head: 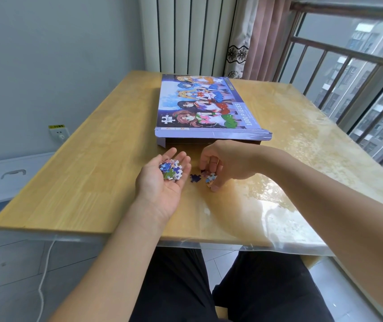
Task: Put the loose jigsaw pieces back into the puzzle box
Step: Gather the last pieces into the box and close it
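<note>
On the bench (74, 177), just in front of the puzzle box (209, 105), the last few loose pieces are being gathered. The left hand (164, 180) is held palm-up and released flat, used as a tray, with a small heap of jigsaw pieces (171, 170) cupped in it. The right hand (220, 163) is curled down over the bench top, its grip pinched around a pale piece (210, 177) that looks to be just touching the surface. A dark blue piece (195, 178) is left lying flat between the two hands, untouched.

The box itself sits closed-looking, with its lid printed side up; a gap seems to be showing at the near end, but whether it's really open there can't be told.

For doing this bit well: flat pieces on a slick plastic cover are probably best slid to an edge or tipped up by a fingernail rather than pinched straight down. The cupped palm should be kept level and close, so nothing gets spilled when the next piece is dropped in. The blue one is best grabbed before the heap is carried over to the box.
</note>
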Demonstrator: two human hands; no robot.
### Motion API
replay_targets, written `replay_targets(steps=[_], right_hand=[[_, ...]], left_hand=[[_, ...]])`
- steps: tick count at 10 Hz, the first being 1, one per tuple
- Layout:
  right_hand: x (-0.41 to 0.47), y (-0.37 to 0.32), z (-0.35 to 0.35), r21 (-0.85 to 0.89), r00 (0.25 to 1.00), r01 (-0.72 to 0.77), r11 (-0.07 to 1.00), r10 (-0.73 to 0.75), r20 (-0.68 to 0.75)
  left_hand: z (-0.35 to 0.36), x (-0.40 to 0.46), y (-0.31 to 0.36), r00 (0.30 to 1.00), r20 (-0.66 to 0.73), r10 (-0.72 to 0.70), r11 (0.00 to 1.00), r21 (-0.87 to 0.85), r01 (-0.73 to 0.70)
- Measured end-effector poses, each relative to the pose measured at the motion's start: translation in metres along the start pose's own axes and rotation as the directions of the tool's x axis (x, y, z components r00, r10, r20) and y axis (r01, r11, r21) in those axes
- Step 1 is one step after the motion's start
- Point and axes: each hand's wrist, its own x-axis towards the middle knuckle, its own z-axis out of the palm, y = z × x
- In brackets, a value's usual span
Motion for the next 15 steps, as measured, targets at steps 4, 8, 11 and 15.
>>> replay_targets(steps=[4,8,11,15], right_hand=[[-0.014,0.001,0.005,0.016,0.997,0.047,0.999,-0.046,-0.056],[-0.013,0.006,0.008,0.082,0.998,0.063,0.995,-0.062,-0.005],[-0.013,-0.028,-0.022,0.458,0.914,0.233,0.858,-0.032,-0.404],[-0.025,0.0,0.012,0.054,0.989,-0.001,0.999,0.008,-0.145]], left_hand=[[0.005,-0.003,-0.004,1.0,0.001,-0.016,1.0,0.011,0.016],[0.005,-0.002,-0.006,1.0,0.005,-0.018,1.0,0.009,0.018],[0.011,-0.006,-0.014,0.997,0.04,-0.068,0.997,-0.026,0.069],[0.001,0.001,0.001,1.0,0.011,0.006,1.0,0.005,-0.006]])
